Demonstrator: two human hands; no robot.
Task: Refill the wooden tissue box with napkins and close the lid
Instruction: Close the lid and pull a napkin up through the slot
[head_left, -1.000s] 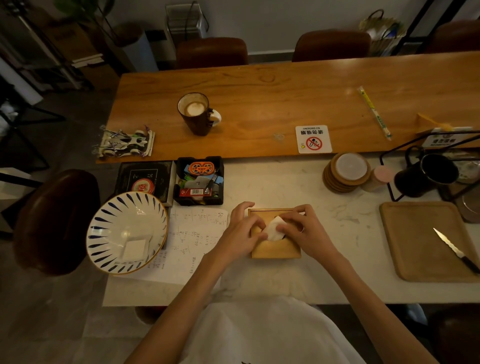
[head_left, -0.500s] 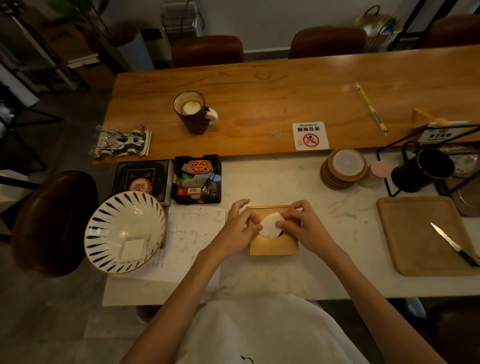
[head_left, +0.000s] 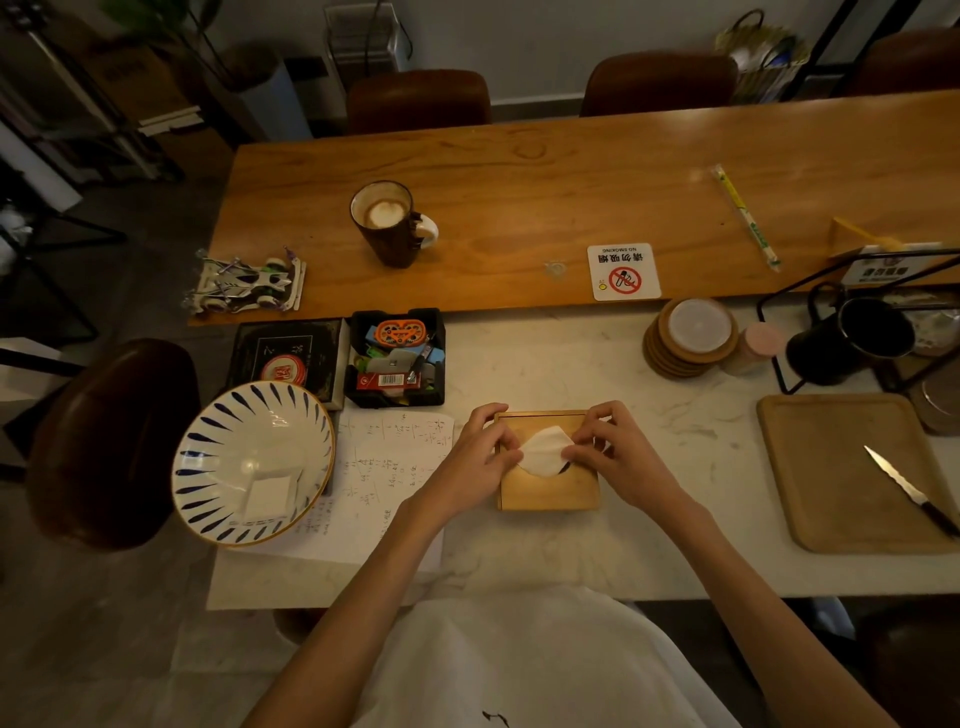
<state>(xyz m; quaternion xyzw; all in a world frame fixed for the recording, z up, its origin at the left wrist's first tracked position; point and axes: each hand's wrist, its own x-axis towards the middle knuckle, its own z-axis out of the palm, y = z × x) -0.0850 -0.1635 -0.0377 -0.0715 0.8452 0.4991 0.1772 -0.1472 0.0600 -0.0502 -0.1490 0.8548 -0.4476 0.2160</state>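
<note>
Currently both hands on the box, pinching the napkin.

Left hand (head_left: 475, 460) has fingers curled over the box's (head_left: 550, 486) left and far edge, thumb and fingertip pinching the napkin's (head_left: 544, 450) left side. Right hand (head_left: 618, 457) mirrors it on the right, fingertips closed on the napkin's right side. Napkin sticks up through the lid opening; lid looks seated. Box sits on the white tabletop (head_left: 545, 551), right of a sheet of notes (head_left: 384, 488) and a striped bowl (head_left: 249, 462). Wooden tray (head_left: 841, 478) with a knife (head_left: 909, 488) is well apart to the right.
</note>
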